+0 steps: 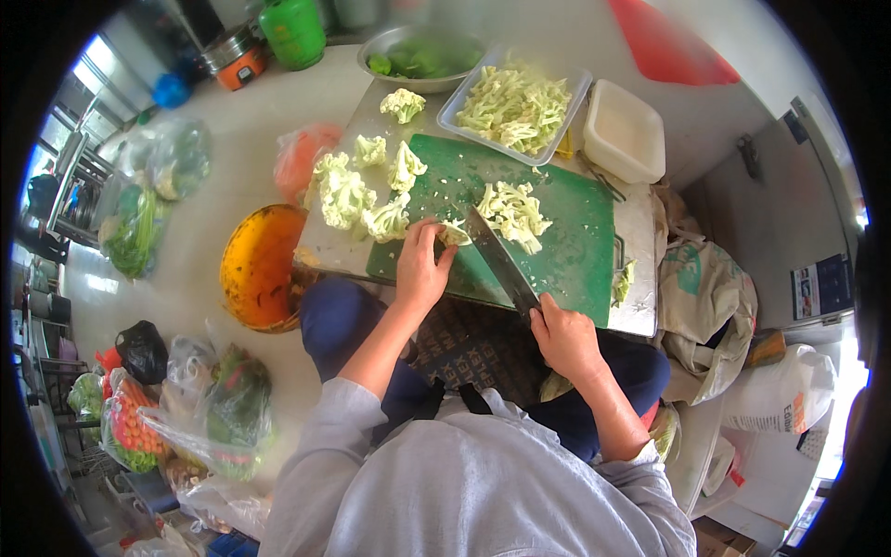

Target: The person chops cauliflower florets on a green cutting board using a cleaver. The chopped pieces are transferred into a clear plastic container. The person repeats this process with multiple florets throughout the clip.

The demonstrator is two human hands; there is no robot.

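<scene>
My right hand (565, 334) grips the handle of a cleaver-like kitchen knife (502, 261), its blade slanting up and left over a green cutting board (571, 257). At the board's left front, my left hand (424, 261) holds a small cauliflower piece (454, 233) just left of the blade. Cut cauliflower pieces (515, 216) lie to the right of the blade's tip. Several larger cauliflower florets (344, 198) rest left of the board and on its left edge. Behind the board, a clear plastic tub (445, 125) is heaped with cut cauliflower (518, 104).
A steel bowl (418, 85) of green vegetables and a white plastic container (626, 132) stand at the back. An orange bucket (261, 257) is on the floor at left, near bagged vegetables (240, 404). A cloth sack (710, 292) sits right of the low table.
</scene>
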